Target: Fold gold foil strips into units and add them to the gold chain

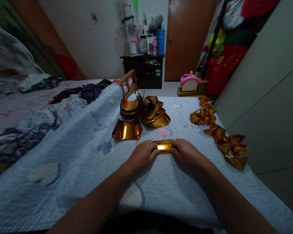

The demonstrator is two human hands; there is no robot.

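Note:
Between my hands lies a folded strip of gold foil paper (164,147), flat and shiny, on the light blue quilt. My left hand (144,151) grips its left end, thumb in front and fingers behind. The right end is pinched the same way by my right hand (185,150). Beyond my hands sits a fanned stack of gold foil sheets (156,113), with a curved loose sheet (127,129) at its near left. To the right, several folded gold foil pieces (231,147) lie in a trailing row.
The blue quilt (88,185) covers the surface and bunches up at left. A wooden frame (127,83) stands behind the foil stack. A pale cabinet (268,97) borders the right side. Farther back are a dark shelf (143,70) and a pink toy (189,82).

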